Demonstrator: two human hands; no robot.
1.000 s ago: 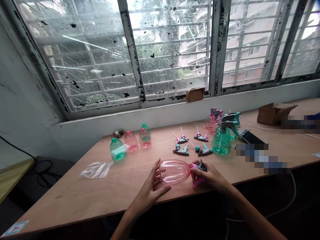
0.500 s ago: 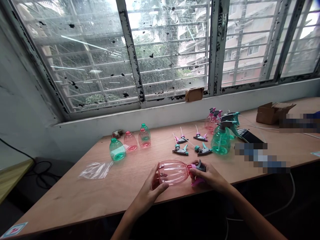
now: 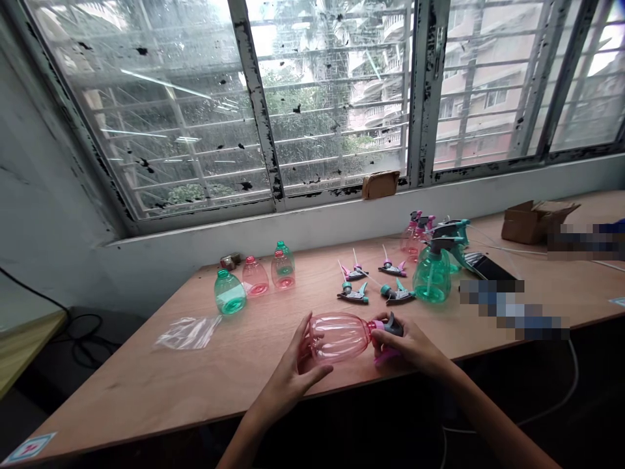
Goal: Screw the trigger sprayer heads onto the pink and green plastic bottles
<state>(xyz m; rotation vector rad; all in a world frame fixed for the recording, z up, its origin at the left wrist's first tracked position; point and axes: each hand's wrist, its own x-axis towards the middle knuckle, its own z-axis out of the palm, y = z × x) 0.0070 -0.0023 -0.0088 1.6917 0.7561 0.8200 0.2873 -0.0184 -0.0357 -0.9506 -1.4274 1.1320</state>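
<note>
In the head view, your left hand (image 3: 293,374) and right hand (image 3: 407,342) are at the near edge of the desk (image 3: 170,397), with a clear pink bottle (image 3: 339,335) lying sideways between them, its base to the left and its neck to the right. Your right fingers are grasping the grey-and-pink spray head (image 3: 389,324) at the bottle's neck. Your left fingers curve around the base, with the thumb spread below it; you cannot tell from here how firmly they press, if at all.

Beyond the bottle, four loose spray heads (image 3: 353,296) lie on the desk, two with green parts and, farther back, two with pink. To their right stands a green spray bottle (image 3: 432,280) with its head on, and a dark phone-like object (image 3: 491,268) is farther right. Four headless bottles (image 3: 255,277), two pink and two green, stand at the far left. Nearer you on the left lies a clear plastic bag (image 3: 189,332). A cardboard box (image 3: 530,225) sits far right.
</note>
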